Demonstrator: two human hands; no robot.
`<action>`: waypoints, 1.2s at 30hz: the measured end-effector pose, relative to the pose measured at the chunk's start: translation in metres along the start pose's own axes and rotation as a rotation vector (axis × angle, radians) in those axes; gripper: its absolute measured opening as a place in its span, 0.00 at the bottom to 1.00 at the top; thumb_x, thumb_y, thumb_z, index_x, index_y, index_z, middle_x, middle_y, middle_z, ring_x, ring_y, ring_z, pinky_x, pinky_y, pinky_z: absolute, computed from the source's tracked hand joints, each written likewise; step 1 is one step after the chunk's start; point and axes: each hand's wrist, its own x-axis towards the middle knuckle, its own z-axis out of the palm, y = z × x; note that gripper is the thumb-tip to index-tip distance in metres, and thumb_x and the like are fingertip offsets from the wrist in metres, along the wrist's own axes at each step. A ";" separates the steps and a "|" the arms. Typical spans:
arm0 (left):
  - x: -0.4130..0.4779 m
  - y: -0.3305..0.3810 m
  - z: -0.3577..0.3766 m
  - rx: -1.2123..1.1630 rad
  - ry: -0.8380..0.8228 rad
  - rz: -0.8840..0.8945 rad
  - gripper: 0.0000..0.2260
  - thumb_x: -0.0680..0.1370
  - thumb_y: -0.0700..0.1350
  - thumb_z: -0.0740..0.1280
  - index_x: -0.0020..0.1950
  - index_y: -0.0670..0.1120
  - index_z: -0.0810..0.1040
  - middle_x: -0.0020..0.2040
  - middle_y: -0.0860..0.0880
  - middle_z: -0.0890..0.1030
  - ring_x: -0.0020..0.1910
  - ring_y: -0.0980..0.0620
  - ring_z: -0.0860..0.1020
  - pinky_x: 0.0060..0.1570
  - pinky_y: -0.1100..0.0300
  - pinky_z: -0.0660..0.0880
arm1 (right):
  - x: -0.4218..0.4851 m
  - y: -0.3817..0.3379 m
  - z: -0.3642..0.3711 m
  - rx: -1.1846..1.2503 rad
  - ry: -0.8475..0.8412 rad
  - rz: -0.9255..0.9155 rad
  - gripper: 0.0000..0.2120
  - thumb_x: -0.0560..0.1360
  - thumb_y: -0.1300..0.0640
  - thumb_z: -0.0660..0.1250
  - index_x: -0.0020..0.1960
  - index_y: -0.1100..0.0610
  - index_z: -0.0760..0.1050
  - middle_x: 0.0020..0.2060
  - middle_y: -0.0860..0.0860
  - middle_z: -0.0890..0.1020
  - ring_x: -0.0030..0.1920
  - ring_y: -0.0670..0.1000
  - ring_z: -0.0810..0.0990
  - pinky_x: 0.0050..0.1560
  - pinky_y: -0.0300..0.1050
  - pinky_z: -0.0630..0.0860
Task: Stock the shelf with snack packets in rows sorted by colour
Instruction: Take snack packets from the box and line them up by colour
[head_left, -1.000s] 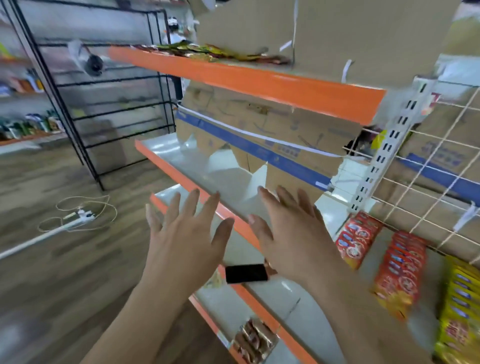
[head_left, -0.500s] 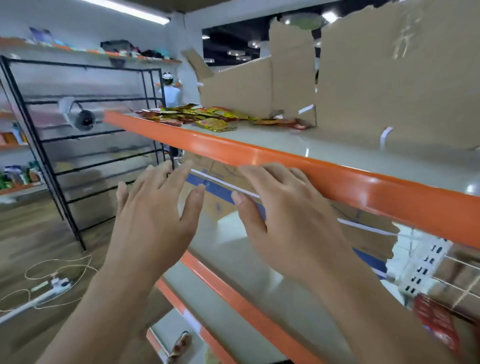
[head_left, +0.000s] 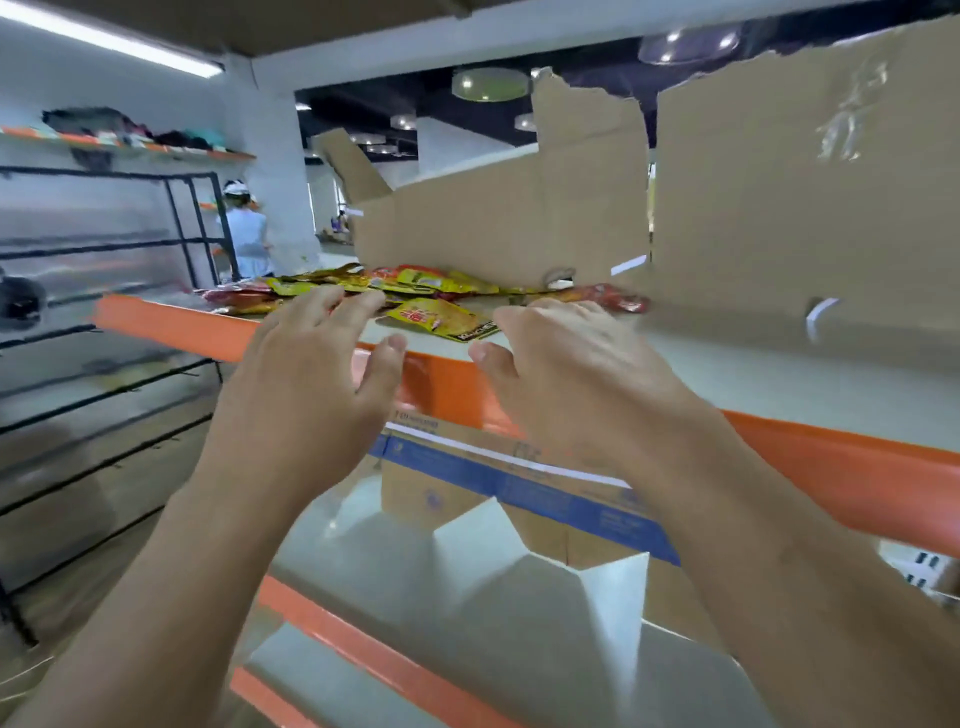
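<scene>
Now both hands are raised side by side, backs to the camera, before the orange lip of the top shelf (head_left: 831, 467). The left hand (head_left: 306, 395) holds nothing, its fingers straight and spread, its thumb out toward three o'clock. The right hand (head_left: 582, 384) is likewise loose and empty. At twelve o'clock from them the snack packets (head_left: 415, 283) — red and yellow mixed — lie in a flat heap against the cardboard (head_left: 779, 208). The left fingertips overlap the heap's near edge, possibly touching; blur hides it. Both forearms run out of frame at six o'clock.
</scene>
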 end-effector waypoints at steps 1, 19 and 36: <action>0.011 -0.009 0.000 0.004 -0.013 0.012 0.24 0.80 0.58 0.53 0.73 0.49 0.69 0.72 0.45 0.70 0.71 0.46 0.65 0.70 0.51 0.59 | 0.012 -0.005 0.002 0.009 -0.035 0.024 0.15 0.81 0.43 0.51 0.44 0.52 0.65 0.49 0.54 0.76 0.54 0.60 0.73 0.46 0.50 0.67; 0.141 -0.100 0.034 -0.066 -0.598 0.095 0.27 0.71 0.70 0.64 0.67 0.61 0.73 0.64 0.57 0.74 0.58 0.55 0.71 0.53 0.58 0.65 | 0.128 -0.058 0.032 -0.145 -0.407 0.251 0.23 0.82 0.43 0.51 0.65 0.58 0.71 0.67 0.55 0.73 0.66 0.57 0.71 0.53 0.45 0.66; 0.118 -0.097 0.040 -0.569 -0.071 0.112 0.06 0.69 0.57 0.75 0.35 0.58 0.81 0.41 0.55 0.83 0.43 0.56 0.80 0.46 0.57 0.75 | 0.126 -0.054 0.034 -0.078 -0.126 0.376 0.24 0.73 0.38 0.66 0.33 0.54 0.62 0.31 0.48 0.64 0.40 0.56 0.69 0.41 0.44 0.66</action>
